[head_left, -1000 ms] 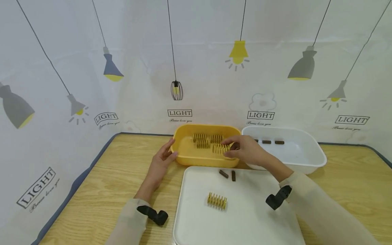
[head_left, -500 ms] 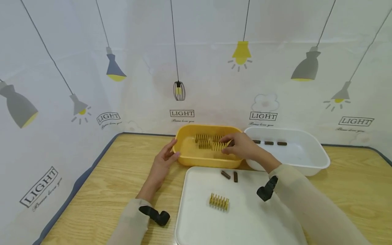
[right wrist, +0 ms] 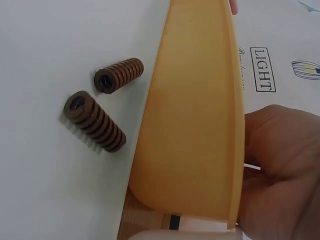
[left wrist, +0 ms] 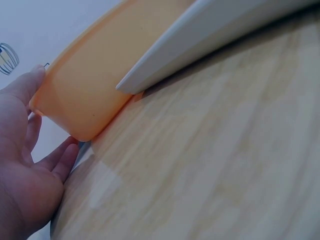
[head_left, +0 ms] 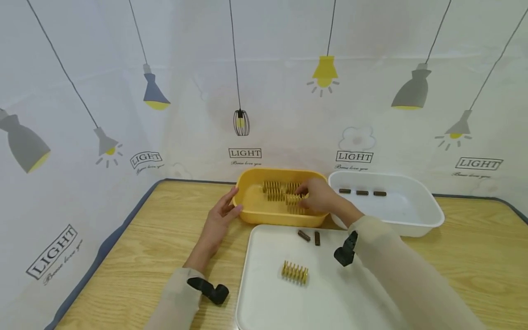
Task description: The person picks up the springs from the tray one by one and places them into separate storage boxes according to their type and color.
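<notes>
Pale wall covering (head_left: 288, 91), printed with hanging lamps and lettering, is noted behind a wood-grained table (head_left: 165, 238). At the table's far side, a yellow bin (head_left: 280, 219) and a white bin (head_left: 406, 206) are set side by side behind a white tray (head_left: 330, 293), presumably so that both can be reached across it. The yellow bin's left end is touched by the left hand (head_left: 217, 221); its grip is wide, thumb and fingers being set apart, and the contact is judged to be for steadying.

Inside that bin, a gold spring (head_left: 293, 200) is held sideways, by its right end, in the narrow grip of the right hand (head_left: 319, 195), apparently to avoid disturbing three other gold springs (head_left: 275, 195) lying close by. Whether its underside is supported cannot be told; from the right wrist it is hidden by the bin's wall.

Three brown springs (head_left: 362, 193) are lined up in the white bin. One loose gold spring (head_left: 294, 272) and two small brown springs (head_left: 317, 238) are found on the tray, untouched by either hand.
</notes>
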Motion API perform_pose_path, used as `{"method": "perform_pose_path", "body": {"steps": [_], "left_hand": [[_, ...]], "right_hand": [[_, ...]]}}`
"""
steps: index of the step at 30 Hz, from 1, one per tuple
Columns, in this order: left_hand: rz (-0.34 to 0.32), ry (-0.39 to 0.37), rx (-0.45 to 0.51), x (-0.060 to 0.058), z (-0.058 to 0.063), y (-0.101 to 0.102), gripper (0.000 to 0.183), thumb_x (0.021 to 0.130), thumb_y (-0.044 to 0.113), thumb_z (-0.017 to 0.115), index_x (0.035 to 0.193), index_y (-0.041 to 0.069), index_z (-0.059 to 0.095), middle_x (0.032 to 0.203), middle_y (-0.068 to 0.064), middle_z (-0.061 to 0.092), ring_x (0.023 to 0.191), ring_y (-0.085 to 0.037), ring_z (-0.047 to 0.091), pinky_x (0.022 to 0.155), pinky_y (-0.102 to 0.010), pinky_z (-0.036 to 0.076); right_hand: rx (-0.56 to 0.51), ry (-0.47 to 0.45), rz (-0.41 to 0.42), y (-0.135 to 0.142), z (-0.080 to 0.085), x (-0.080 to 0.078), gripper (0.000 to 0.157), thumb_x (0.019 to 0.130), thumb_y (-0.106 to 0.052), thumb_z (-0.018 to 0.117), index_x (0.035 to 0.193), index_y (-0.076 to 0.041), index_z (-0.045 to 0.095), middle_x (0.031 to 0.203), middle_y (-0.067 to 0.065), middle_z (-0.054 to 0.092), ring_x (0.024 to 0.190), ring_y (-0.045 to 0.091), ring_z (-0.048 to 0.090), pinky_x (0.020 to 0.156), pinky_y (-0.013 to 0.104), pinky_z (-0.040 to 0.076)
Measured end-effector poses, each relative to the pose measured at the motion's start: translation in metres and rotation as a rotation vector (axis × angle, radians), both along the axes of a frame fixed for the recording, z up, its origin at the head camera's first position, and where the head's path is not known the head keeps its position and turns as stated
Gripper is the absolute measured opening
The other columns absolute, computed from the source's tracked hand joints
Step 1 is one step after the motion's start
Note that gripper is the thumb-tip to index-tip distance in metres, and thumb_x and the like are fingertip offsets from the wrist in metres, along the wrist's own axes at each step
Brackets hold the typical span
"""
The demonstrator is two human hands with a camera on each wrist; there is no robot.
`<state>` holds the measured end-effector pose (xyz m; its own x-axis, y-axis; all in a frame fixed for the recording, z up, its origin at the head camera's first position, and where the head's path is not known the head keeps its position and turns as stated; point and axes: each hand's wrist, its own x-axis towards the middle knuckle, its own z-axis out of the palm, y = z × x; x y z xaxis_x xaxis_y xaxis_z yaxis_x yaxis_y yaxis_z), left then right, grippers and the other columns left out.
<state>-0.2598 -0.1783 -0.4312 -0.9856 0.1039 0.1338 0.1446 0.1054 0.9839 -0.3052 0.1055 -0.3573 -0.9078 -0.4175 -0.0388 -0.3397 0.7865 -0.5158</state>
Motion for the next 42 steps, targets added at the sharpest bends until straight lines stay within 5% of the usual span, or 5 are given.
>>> {"method": "perform_pose_path", "body": {"steps": [15, 25, 32, 42], "left_hand": [[0.013, -0.003, 0.0, -0.002, 0.002, 0.003, 0.053, 0.096, 0.022, 0.061, 0.145, 0.025, 0.043, 0.149, 0.012, 0.035, 0.132, -0.027, 0.038, 0.107, -0.041, 0.034], [0.018, -0.017, -0.008, 0.001, 0.001, 0.002, 0.054, 0.096, 0.022, 0.061, 0.146, 0.025, 0.042, 0.15, 0.013, 0.034, 0.132, -0.027, 0.038, 0.106, -0.041, 0.034], [0.021, -0.009, -0.011, 0.001, 0.003, 0.002, 0.054, 0.095, 0.024, 0.062, 0.145, 0.026, 0.043, 0.15, 0.013, 0.034, 0.132, -0.026, 0.038, 0.107, -0.041, 0.033], [0.022, -0.016, 0.0, 0.0, 0.0, 0.001, 0.053, 0.095, 0.024, 0.063, 0.145, 0.026, 0.044, 0.15, 0.013, 0.034, 0.132, -0.024, 0.038, 0.107, -0.039, 0.033]], "right_hand": [[0.09, -0.03, -0.052, -0.005, -0.003, -0.006, 0.04, 0.075, 0.006, 0.06, 0.114, 0.004, 0.067, 0.108, 0.015, 0.067, 0.099, 0.027, 0.062, 0.083, 0.04, 0.052], [0.032, -0.068, -0.106, -0.008, -0.004, -0.008, 0.035, 0.088, -0.002, 0.058, 0.122, 0.005, 0.061, 0.112, 0.015, 0.064, 0.084, 0.022, 0.057, 0.078, 0.036, 0.049], [0.012, 0.011, 0.002, 0.0, 0.014, -0.001, 0.035, 0.092, -0.01, 0.061, 0.124, 0.005, 0.06, 0.121, 0.019, 0.061, 0.11, 0.033, 0.056, 0.092, 0.046, 0.047], [-0.158, 0.005, 0.011, 0.005, 0.022, 0.02, 0.032, 0.092, -0.012, 0.065, 0.121, 0.001, 0.062, 0.115, 0.017, 0.063, 0.075, 0.02, 0.065, 0.065, 0.032, 0.053]]}}
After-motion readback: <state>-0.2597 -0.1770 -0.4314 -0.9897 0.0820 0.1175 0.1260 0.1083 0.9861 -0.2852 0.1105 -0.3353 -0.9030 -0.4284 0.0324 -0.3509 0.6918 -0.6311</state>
